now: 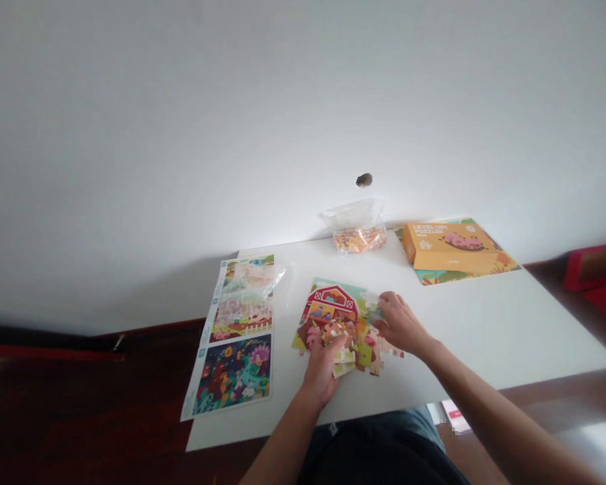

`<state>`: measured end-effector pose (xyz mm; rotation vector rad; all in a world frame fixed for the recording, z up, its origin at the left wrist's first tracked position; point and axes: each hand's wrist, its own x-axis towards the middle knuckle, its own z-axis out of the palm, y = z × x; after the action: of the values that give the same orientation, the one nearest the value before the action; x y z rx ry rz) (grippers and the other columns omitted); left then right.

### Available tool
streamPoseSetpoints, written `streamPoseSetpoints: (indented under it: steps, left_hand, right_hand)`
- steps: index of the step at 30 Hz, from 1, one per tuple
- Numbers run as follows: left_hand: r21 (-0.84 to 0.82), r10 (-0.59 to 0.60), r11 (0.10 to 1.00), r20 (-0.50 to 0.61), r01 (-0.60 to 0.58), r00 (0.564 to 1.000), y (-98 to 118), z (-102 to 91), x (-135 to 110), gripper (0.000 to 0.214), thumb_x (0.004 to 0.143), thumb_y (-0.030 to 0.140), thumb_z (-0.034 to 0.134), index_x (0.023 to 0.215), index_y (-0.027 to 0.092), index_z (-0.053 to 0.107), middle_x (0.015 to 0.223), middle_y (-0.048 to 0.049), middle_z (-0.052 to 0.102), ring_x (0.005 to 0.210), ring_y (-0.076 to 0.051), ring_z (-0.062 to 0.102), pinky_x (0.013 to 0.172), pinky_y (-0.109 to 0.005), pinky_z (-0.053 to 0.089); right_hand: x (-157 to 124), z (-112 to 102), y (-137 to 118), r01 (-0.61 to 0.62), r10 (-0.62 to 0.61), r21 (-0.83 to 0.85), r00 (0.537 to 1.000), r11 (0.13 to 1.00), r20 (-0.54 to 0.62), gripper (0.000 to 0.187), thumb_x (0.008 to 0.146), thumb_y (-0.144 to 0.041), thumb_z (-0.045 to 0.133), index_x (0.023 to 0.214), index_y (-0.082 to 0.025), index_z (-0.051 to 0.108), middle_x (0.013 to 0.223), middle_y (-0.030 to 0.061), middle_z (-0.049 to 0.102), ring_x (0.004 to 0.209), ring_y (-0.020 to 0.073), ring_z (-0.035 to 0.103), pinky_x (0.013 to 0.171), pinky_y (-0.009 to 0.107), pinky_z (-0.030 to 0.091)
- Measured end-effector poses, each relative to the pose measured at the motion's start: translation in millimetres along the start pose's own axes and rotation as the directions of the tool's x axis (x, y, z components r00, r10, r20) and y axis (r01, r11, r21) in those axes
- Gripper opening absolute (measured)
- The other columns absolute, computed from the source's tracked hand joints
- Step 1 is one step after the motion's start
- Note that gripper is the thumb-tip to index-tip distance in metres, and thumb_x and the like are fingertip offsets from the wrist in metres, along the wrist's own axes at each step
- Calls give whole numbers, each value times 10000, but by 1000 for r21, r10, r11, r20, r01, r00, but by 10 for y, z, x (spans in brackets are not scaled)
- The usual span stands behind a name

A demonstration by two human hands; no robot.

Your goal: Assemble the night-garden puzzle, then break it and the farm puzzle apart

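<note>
A farm jigsaw puzzle [333, 294] with a red barn lies on the white table in front of me, its right part made up of loose or overlapping pieces. My left hand [322, 372] is closed around several puzzle pieces [344, 356], held over the lower part of the picture. At the upper right edge, my right hand [402, 325] has its fingers bent down around a puzzle piece [372, 311], partly hidden by the fingertips. Below that hand, a cow's pink muzzle shows on other pieces [374, 342].
Left of the puzzle lies a picture sheet [237, 370], with a clear plastic bag [262, 279] over its upper part. A bag of pieces [359, 237] rests against the wall. An orange puzzle box [449, 246] sits at the back right on a colourful board [434, 277].
</note>
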<state>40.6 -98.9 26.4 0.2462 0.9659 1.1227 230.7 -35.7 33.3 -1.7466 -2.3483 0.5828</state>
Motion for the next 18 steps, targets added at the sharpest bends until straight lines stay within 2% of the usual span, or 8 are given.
streamPoseSetpoints:
  steps: [3,6,9,12,14,16,18]
  left_hand:
    - [-10,0,1000,5,0,1000,4,7,-7,526,675,295,806,1144,153,614,1019,-117,730,897,-279,711,780,-383,573]
    - [-6,-6,1000,4,6,1000,0,-3,-5,530,662,277,810,1140,153,619,991,-113,736,894,-280,711,775,-384,577]
    - [5,-14,1000,-1,14,1000,-6,-10,-4,531,656,262,810,1140,157,618,961,-106,740,868,-274,716,760,-376,581]
    - [10,-9,1000,-3,9,1000,-4,0,-11,520,677,285,800,1144,154,613,947,-111,740,847,-273,719,744,-375,582]
    - [10,-6,1000,0,6,1000,1,9,-17,512,688,301,794,1142,149,614,945,-115,739,842,-275,719,735,-376,582]
    - [8,-11,1000,5,11,1000,5,14,-19,526,682,302,799,1150,151,613,949,-115,739,841,-277,719,732,-375,581]
    - [5,-15,1000,4,15,1000,5,11,-15,553,667,293,808,1166,158,609,950,-110,740,840,-277,719,734,-377,580]
  right_hand:
    - [94,33,-99,-108,113,-63,991,992,75,252,830,-281,587,1036,-137,571,1151,190,525,1007,283,534,846,358,406]
    - [202,2,-111,-124,132,-62,977,990,169,316,823,-301,592,1092,-143,542,1051,162,574,968,274,550,830,344,389]
    - [282,-79,-42,-131,117,51,967,990,225,357,789,-277,609,1115,-158,524,1015,126,618,945,243,565,786,303,385]
    - [309,-155,33,-193,142,236,966,952,216,432,754,-242,616,1168,-184,505,952,70,656,814,186,585,683,256,384]
    - [303,-187,52,-203,154,281,970,938,187,344,733,-239,625,1070,-188,576,884,48,668,755,173,582,647,249,377]
    - [289,-200,44,-202,154,276,970,940,186,147,730,-258,621,855,-181,631,779,41,665,705,172,578,615,252,366]
    - [276,-192,16,-201,148,271,968,941,201,98,734,-276,613,715,-180,621,695,37,652,656,170,571,581,253,352]
